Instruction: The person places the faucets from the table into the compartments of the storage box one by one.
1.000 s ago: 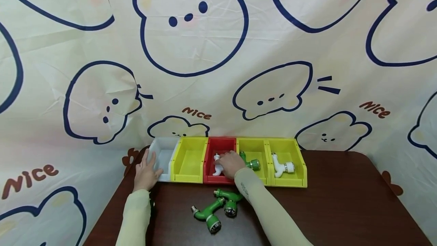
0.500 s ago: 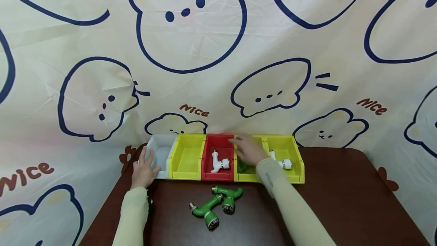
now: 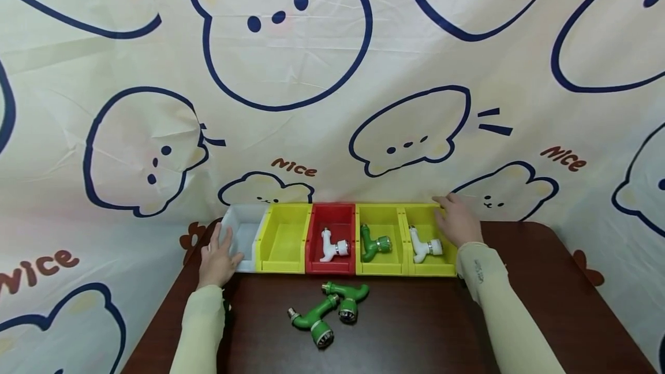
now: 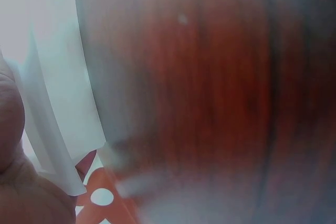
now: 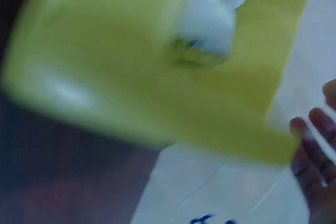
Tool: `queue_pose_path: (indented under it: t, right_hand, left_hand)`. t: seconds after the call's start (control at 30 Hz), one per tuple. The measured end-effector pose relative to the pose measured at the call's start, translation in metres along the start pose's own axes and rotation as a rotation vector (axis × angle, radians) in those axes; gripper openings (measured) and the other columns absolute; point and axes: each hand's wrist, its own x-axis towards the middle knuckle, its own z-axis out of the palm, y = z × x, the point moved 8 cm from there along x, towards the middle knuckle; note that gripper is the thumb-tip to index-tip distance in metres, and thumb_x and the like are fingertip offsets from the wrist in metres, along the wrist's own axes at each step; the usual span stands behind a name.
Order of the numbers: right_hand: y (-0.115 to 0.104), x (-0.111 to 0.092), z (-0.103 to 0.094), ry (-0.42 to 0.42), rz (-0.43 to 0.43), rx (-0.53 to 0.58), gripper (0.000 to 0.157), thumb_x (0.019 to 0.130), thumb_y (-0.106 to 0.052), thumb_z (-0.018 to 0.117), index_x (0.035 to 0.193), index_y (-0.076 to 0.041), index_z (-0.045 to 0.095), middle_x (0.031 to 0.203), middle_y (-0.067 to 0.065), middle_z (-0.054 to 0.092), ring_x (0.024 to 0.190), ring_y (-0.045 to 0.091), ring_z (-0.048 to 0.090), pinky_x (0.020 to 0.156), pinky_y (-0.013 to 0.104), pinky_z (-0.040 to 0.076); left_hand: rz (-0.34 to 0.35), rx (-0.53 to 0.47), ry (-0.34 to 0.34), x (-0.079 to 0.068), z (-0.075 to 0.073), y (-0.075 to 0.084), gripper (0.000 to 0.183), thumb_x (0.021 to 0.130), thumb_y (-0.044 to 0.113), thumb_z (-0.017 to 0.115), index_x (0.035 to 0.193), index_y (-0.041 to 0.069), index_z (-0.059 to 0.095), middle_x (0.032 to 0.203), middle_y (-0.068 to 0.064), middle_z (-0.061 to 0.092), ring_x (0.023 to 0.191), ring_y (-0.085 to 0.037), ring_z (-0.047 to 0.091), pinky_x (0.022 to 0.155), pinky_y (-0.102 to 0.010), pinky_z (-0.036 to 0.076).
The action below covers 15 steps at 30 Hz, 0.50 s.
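Observation:
My left hand lies with spread fingers against the left side of the white bin. At the other end of the row, my right hand touches the back right corner of the last yellow bin, holding no tap. That bin contains a white tap, which shows blurred in the right wrist view. A green tap lies in the yellow bin beside it. Another white tap sits in the red bin. In front of the row, two green taps, one nearer and one behind, lie on the table.
A second yellow bin stands between the white and red ones, side by side in the row. The dark brown table extends in front and to the right. A cartoon-printed cloth hangs close behind the bins.
My right hand has moved right, from the white tap in the red bin, across the green tap's bin, to the row's right end. My left hand stays at the white bin.

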Motion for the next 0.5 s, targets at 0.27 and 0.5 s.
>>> queue_pose_path:
  t: [0.27,0.5]
  right_hand:
    - [0.04,-0.013,0.028,-0.166,0.19,0.044,0.054,0.108,-0.029,0.049,0.156,-0.004,0.044,0.145,0.03,0.052,0.107,0.048,0.063,0.089,0.06,0.053]
    - [0.046,-0.012,0.039,-0.253,0.242,0.082,0.056,0.11,-0.023,0.039,0.163,-0.006,0.03,0.159,0.027,0.041,0.132,0.05,0.052,0.106,0.065,0.044]
  left_hand:
    - [-0.004,-0.004,-0.007,-0.003,0.0,0.001,0.08,0.101,0.022,0.06,0.164,0.003,0.015,0.174,-0.017,-0.01,0.125,-0.055,0.031,0.109,-0.068,0.037]
    - [0.008,0.001,0.003,-0.003,-0.001,0.002,0.08,0.102,0.023,0.061,0.165,0.003,0.015,0.174,-0.016,-0.011,0.124,-0.054,0.031,0.108,-0.068,0.037]
